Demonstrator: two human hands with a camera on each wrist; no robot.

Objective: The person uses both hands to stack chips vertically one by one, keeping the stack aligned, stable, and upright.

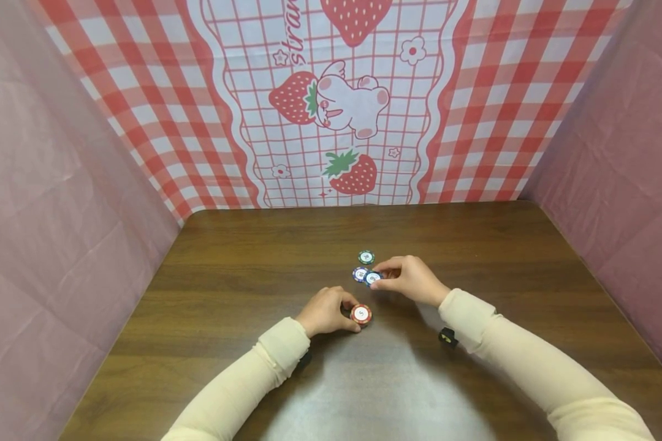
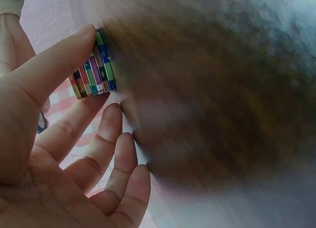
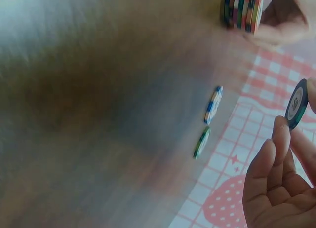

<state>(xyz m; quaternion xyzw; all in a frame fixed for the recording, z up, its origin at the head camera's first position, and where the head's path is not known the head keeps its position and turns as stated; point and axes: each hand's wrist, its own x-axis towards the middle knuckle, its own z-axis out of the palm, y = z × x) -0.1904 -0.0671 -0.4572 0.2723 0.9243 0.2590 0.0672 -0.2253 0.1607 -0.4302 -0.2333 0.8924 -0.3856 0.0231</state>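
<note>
Near the middle of the table, my left hand (image 1: 328, 311) grips a short stack of poker chips (image 1: 361, 314) between thumb and forefinger. A red-edged chip marked 5 tops it, and the left wrist view shows the mixed colours of the stacked edges (image 2: 94, 70). My right hand (image 1: 412, 278) pinches a single dark poker chip (image 3: 297, 103) by its edge, held up off the table. Beneath and beside it lies a blue-purple and white chip (image 1: 359, 274), partly overlapped in the head view. A green chip (image 1: 366, 256) lies flat just beyond.
The brown wooden table (image 1: 243, 263) runs back to a red-checked cloth (image 1: 160, 92) with strawberry prints. Pink cloth walls (image 1: 49, 184) stand on both sides. A small black object (image 1: 448, 337) shows beneath the right wrist.
</note>
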